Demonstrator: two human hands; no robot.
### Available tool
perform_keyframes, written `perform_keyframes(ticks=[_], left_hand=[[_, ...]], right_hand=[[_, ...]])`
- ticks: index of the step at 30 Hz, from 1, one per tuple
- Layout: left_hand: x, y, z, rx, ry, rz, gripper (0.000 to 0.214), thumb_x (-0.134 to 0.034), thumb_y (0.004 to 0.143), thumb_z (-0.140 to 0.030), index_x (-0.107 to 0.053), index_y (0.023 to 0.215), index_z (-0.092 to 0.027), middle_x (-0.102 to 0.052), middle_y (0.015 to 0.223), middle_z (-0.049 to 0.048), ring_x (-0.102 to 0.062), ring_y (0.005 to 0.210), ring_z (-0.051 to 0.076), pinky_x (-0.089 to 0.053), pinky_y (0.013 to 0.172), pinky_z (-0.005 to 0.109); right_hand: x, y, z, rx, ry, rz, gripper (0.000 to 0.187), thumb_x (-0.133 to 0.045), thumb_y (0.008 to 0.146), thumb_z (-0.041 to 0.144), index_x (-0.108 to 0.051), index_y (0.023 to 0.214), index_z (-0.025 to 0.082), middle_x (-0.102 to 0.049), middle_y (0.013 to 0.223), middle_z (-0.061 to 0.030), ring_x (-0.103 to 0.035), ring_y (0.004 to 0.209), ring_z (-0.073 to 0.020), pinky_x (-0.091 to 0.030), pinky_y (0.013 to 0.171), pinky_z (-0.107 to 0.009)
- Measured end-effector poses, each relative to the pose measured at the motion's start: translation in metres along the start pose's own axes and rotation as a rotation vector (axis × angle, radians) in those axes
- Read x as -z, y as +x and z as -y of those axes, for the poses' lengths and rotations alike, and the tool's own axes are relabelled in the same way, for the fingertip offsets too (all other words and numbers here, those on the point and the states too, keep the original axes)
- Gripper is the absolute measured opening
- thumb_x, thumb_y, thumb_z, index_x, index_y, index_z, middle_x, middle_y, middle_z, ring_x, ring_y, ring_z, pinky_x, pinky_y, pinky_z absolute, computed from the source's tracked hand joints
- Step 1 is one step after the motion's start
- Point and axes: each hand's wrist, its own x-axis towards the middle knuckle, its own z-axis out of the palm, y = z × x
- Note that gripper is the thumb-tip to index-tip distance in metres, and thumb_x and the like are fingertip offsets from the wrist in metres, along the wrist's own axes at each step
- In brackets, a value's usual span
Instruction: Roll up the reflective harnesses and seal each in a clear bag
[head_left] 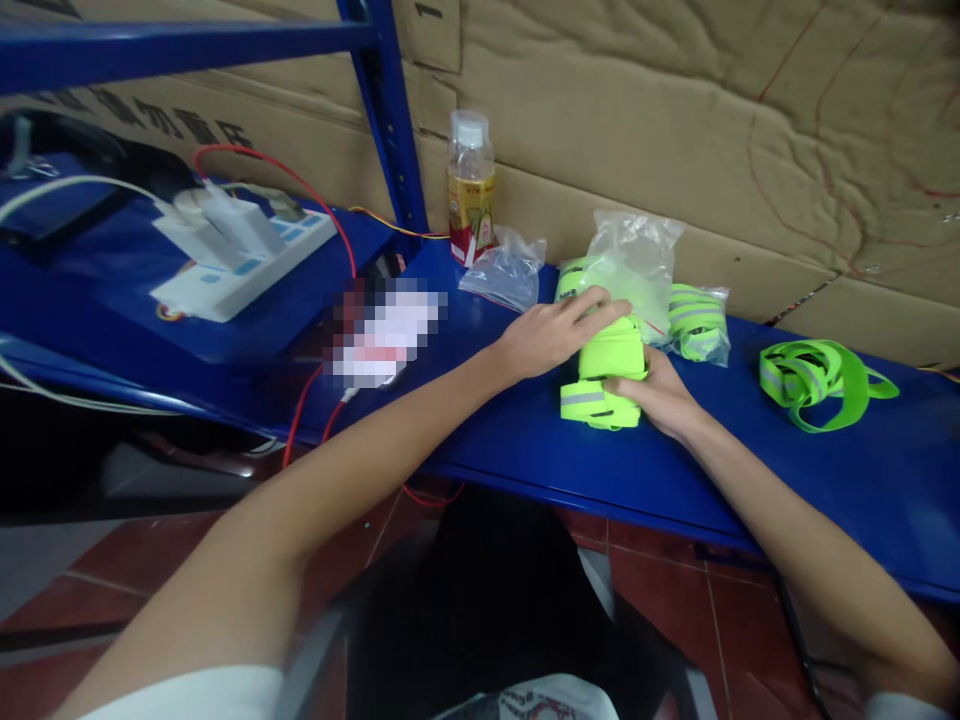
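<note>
A folded neon-yellow reflective strap point(611, 355) with grey stripes is between my two hands, over the front part of the blue shelf. My left hand point(559, 332) is closed on its upper left side, fingers curled over the top edge. From the right, my right hand point(664, 392) grips the bundle, with the thumb on its near face and the other fingers mostly hidden behind. Just behind it a clear plastic bag point(637, 245) lies against more yellow strap. A bagged strap roll point(697, 325) sits to the right of that, and a loosely coiled strap point(814, 380) lies farther right.
At the back, a bottle point(471, 205) stands beside a crumpled clear bag point(506, 270). Left of my forearm are a pixelated device point(390, 335) with a red cable and a white power strip point(255, 265) with plugs. Cardboard point(675, 120) lines the back; a blue post point(386, 120) rises there.
</note>
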Motion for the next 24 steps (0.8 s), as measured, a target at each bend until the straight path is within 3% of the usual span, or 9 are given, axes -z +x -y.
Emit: perform_keyframes(ticks=[4, 9, 13, 19, 24], left_hand=[[-0.009, -0.003, 0.007, -0.027, -0.128, -0.111, 0.052, -0.029, 0.112, -0.018, -0.043, 0.163, -0.023, -0.064, 0.139, 0.0120, -0.072, 0.115, 0.020, -0.063, 0.093, 0.030], [-0.010, -0.004, 0.009, -0.063, -0.313, -0.142, 0.048, -0.033, 0.115, -0.024, -0.051, 0.158, -0.034, -0.059, 0.134, 0.0080, -0.069, 0.114, 0.018, -0.062, 0.100, 0.034], [-0.011, -0.004, 0.012, -0.087, -0.418, -0.171, 0.048, -0.033, 0.115, -0.025, -0.053, 0.158, -0.035, -0.056, 0.139, 0.0098, -0.067, 0.119, 0.019, -0.061, 0.100, 0.036], [-0.008, -0.006, 0.009, -0.075, -0.375, -0.120, 0.052, -0.033, 0.113, -0.021, -0.050, 0.161, -0.031, -0.057, 0.144, 0.0115, -0.068, 0.117, 0.019, -0.061, 0.100, 0.035], [-0.008, -0.007, 0.003, -0.089, -0.366, -0.128, 0.054, -0.034, 0.112, -0.022, -0.047, 0.163, -0.036, -0.055, 0.146, 0.0088, -0.066, 0.124, 0.021, -0.059, 0.106, 0.038]], right_hand=[[0.001, 0.006, -0.004, 0.111, 0.007, -0.108, 0.052, -0.089, 0.064, 0.035, -0.067, 0.111, 0.026, -0.077, 0.111, -0.0072, -0.073, 0.102, -0.0332, -0.061, 0.091, -0.051], [0.002, 0.005, -0.002, 0.117, 0.049, -0.111, 0.060, -0.092, 0.068, 0.045, -0.063, 0.117, 0.027, -0.075, 0.116, -0.0094, -0.072, 0.107, -0.0350, -0.062, 0.094, -0.055], [-0.003, 0.002, 0.003, 0.123, 0.072, -0.132, 0.068, -0.094, 0.068, 0.050, -0.062, 0.122, 0.027, -0.075, 0.123, -0.0115, -0.072, 0.115, -0.0363, -0.060, 0.103, -0.060], [-0.005, 0.003, 0.006, 0.133, 0.046, -0.176, 0.107, -0.101, 0.057, 0.047, -0.048, 0.147, 0.026, -0.071, 0.135, -0.0127, -0.069, 0.124, -0.0372, -0.056, 0.114, -0.062], [-0.003, 0.002, 0.005, 0.134, 0.034, -0.198, 0.119, -0.102, 0.055, 0.042, -0.040, 0.155, 0.026, -0.068, 0.141, -0.0142, -0.068, 0.128, -0.0380, -0.056, 0.114, -0.060]])
